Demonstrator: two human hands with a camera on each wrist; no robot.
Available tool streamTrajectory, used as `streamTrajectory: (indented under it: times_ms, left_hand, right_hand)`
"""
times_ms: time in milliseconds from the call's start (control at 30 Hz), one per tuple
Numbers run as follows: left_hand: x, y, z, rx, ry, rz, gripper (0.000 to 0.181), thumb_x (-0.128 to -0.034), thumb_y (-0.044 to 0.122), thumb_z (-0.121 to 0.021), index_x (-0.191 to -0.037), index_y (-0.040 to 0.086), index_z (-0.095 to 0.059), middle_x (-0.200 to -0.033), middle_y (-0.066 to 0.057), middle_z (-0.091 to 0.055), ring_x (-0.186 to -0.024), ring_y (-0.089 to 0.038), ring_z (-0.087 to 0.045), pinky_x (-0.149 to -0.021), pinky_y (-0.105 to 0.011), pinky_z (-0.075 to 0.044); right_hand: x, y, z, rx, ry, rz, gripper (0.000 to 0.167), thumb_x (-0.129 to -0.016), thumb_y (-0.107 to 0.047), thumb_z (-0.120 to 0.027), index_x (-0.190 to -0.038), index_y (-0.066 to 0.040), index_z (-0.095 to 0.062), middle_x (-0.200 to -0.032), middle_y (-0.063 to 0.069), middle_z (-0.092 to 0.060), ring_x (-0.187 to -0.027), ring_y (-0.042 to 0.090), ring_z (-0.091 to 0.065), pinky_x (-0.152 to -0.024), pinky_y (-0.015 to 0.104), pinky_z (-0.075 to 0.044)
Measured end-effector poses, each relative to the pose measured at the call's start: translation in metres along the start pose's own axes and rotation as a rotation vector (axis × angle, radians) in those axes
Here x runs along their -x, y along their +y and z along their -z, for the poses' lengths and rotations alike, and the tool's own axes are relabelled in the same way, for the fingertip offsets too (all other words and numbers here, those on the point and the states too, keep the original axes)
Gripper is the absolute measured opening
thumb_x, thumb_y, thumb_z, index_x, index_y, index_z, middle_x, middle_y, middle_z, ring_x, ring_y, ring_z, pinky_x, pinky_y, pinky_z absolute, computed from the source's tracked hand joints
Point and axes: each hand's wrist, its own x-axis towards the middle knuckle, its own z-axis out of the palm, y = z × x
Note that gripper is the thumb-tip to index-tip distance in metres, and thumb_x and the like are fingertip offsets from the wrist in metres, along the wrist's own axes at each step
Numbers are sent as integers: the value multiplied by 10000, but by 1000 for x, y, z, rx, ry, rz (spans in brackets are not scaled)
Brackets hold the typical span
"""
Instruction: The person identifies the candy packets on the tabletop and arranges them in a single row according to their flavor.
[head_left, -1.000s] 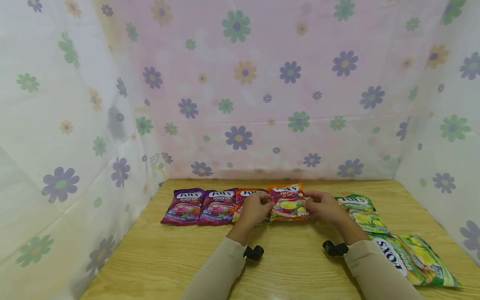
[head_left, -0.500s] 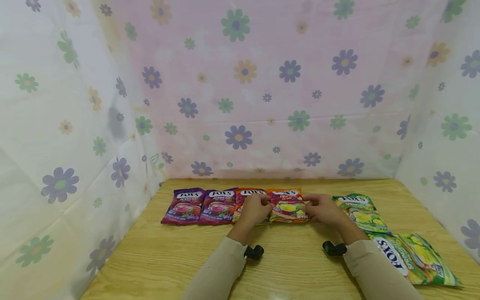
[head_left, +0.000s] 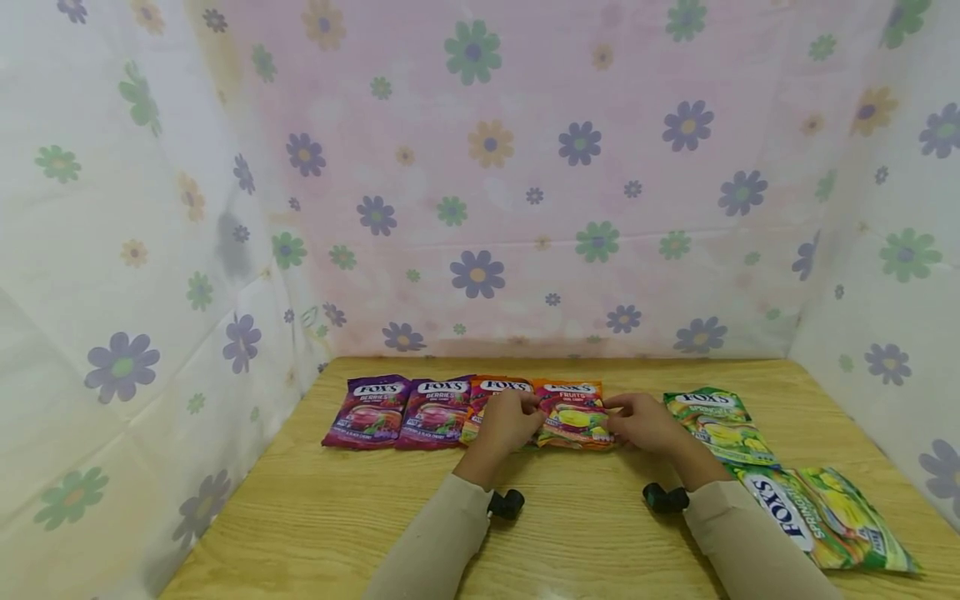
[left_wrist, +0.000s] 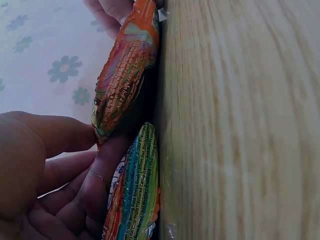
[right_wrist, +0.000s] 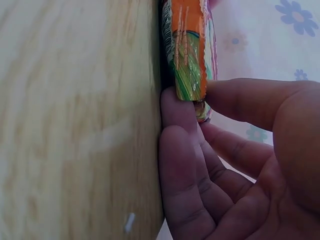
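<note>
A red and orange FOX'S Fruits candy bag lies between my two hands at the back of the table. My left hand pinches its left edge, with the thumb on top and a finger underneath in the left wrist view. On the opposite edge, the thumb and fingers of my right hand pinch the bag's corner close to the wood. A second Fruits bag sits directly to the left, partly covered by my left hand. Beside that one are two purple FOX'S Berries bags, side by side in the same row.
To the right lies a green FOX'S Spring bag, upright to the row. Nearer me, another green bag lies turned sideways, partly behind my right sleeve. Flowered cloth walls the wooden table at the back and sides.
The Fruits bag between my hands has come down flatter onto the table and shifted slightly left and nearer me. Both hands keep hold of its edges; the right has moved slightly nearer me.
</note>
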Motion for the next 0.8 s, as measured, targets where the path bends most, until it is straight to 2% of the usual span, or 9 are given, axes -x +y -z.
streamTrajectory:
  times_ms: [333, 533, 800]
  left_hand:
    - [1, 1, 1, -44, -11, -12, 290, -980, 209, -724, -1240, 85, -756, -970, 0, -759, -745, -66, -665, -716, -295, -618]
    - [1, 1, 2, -61, -11, -31, 285, -977, 206, -727, -1227, 72, -762, -925, 1, -753, -719, -67, -665, -764, -328, -631]
    - [1, 0, 1, -36, -21, -18, 289, -973, 192, -729, -1229, 60, -757, -892, 9, -745, -664, -68, -665, -713, -307, -630]
  right_hand:
    - [1, -1, -1, 20, 2, -33, 532, -1016, -232, -667, -1469, 11, -531, -980, 86, -734, -768, 195, -679, -641, 349, -580]
    - [2, -3, -3, 37, 9, -47, 521, -1014, -229, -667, -1466, -3, -539, -957, 84, -719, -729, 203, -672, -618, 355, -574]
    - [4, -5, -4, 27, 5, -50, 505, -1017, -197, -657, -1463, 5, -532, -943, 100, -704, -697, 214, -656, -610, 354, -558]
